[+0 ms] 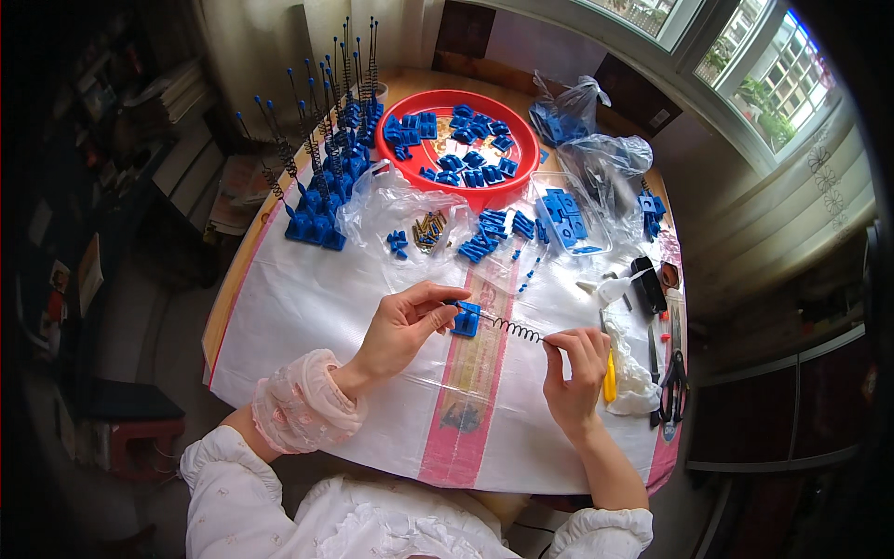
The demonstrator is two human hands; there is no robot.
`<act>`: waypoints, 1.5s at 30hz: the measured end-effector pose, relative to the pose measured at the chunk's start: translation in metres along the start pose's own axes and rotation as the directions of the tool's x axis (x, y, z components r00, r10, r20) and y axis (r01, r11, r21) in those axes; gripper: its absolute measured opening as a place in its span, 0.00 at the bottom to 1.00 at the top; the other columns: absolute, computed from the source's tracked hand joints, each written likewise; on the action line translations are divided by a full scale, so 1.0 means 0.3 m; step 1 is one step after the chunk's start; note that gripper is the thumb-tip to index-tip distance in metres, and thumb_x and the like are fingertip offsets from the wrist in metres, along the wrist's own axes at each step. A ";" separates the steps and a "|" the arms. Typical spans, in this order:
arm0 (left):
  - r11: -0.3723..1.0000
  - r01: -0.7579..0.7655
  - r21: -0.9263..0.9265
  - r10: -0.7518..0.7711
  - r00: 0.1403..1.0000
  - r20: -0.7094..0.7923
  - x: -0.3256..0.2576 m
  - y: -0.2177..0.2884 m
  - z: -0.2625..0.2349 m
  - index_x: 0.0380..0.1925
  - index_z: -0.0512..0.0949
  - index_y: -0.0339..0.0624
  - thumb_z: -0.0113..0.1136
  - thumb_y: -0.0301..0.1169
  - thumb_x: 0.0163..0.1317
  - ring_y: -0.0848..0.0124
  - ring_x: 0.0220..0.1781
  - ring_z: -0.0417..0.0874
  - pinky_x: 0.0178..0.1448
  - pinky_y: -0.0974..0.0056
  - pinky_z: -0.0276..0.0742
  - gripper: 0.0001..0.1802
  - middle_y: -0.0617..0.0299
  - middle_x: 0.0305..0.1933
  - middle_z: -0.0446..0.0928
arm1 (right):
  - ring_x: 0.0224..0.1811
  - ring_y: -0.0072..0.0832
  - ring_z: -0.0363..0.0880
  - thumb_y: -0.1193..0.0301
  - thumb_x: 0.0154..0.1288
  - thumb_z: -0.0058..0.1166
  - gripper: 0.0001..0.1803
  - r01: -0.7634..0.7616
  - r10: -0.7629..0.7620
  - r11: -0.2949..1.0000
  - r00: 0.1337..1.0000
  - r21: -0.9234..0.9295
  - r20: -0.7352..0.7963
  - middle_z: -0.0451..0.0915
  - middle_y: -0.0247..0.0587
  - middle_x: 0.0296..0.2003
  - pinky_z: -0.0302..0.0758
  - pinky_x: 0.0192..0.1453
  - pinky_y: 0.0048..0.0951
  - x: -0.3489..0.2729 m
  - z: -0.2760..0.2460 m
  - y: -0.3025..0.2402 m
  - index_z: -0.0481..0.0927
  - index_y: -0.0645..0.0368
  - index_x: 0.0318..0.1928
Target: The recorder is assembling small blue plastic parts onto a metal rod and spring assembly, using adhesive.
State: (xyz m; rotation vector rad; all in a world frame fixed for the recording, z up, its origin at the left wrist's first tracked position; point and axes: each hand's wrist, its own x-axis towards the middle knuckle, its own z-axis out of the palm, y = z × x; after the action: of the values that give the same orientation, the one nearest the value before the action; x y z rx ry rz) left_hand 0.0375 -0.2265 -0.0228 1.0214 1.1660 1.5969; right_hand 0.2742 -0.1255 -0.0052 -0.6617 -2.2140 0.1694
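A small blue plastic block (467, 320) with a black coil spring (515, 328) running out of its right side sits just above the middle of the worktop (307, 307), held between both hands. The left hand (402, 326) has thumb and forefinger closed on the block's left edge, the other fingers curled loosely beneath. The right hand (575, 366) pinches the far end of the spring between thumb and fingertips, so the spring stretches roughly level from block to hand.

Under them lies a white woven sheet with a pink stripe (475, 391) running toward the person. Just right of the right hand are a yellow-handled tool (609, 378), a crumpled white cloth (635, 377) and black scissors (674, 384).

Farther up, loose blue clips (494, 233) lie scattered beside a clear plastic bag (391, 210) holding small brass-coloured pieces (428, 230). A clear tray (570, 219) holds more blue parts. Behind it a red round basin (463, 140) is filled with blue blocks. To the left of the basin stands a cluster of finished blue blocks with upright springs (326, 158). Two more clear bags of blue parts (582, 130) sit near the window.
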 end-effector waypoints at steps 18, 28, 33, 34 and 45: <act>0.866 -0.235 0.441 0.134 0.959 0.248 0.028 0.043 -0.008 0.42 0.85 0.37 0.66 0.20 0.59 0.72 0.37 0.86 0.42 0.70 0.81 0.10 0.57 0.39 0.85 | 0.41 0.29 0.75 0.80 0.53 0.60 0.09 0.156 -0.153 0.966 0.988 -0.204 0.031 0.78 0.30 0.34 0.64 0.55 0.40 0.003 -0.055 0.020 0.79 0.55 0.35; 0.643 -0.439 0.628 0.259 0.896 0.361 -0.001 0.042 0.004 0.42 0.86 0.45 0.71 0.24 0.52 0.64 0.35 0.85 0.41 0.64 0.78 0.15 0.59 0.35 0.85 | 0.41 0.31 0.75 0.80 0.53 0.62 0.10 0.156 -0.150 0.987 0.979 -0.029 0.139 0.77 0.30 0.32 0.64 0.55 0.39 -0.007 -0.017 -0.018 0.78 0.55 0.36; 0.650 -0.444 0.616 0.288 0.895 0.341 -0.013 0.042 0.012 0.43 0.86 0.46 0.72 0.22 0.50 0.64 0.36 0.85 0.41 0.65 0.79 0.18 0.58 0.36 0.86 | 0.41 0.31 0.74 0.81 0.52 0.62 0.11 0.142 -0.138 0.990 0.982 -0.019 0.129 0.77 0.30 0.32 0.64 0.55 0.38 -0.007 -0.015 -0.015 0.78 0.56 0.36; 0.631 -0.460 0.624 0.294 0.887 0.356 -0.012 0.042 0.010 0.43 0.86 0.46 0.73 0.23 0.50 0.64 0.35 0.85 0.41 0.65 0.78 0.17 0.58 0.36 0.86 | 0.41 0.31 0.74 0.81 0.52 0.62 0.11 0.145 -0.142 0.989 0.982 -0.018 0.128 0.77 0.30 0.32 0.64 0.55 0.38 -0.006 -0.014 -0.016 0.78 0.56 0.36; 0.548 -0.449 0.706 0.288 0.893 0.345 -0.013 0.044 0.013 0.38 0.87 0.45 0.71 0.29 0.55 0.62 0.33 0.85 0.41 0.63 0.78 0.10 0.58 0.34 0.86 | 0.44 0.32 0.75 0.79 0.52 0.65 0.14 0.154 -0.153 0.985 0.988 -0.083 0.026 0.80 0.34 0.39 0.67 0.54 0.40 0.021 -0.033 -0.056 0.81 0.55 0.41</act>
State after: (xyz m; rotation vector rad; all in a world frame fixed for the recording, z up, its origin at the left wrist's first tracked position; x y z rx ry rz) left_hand 0.0400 -0.2313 -0.0095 2.0694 1.6268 1.2180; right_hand 0.2713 -0.1375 0.0110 -0.5339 -2.2903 0.0033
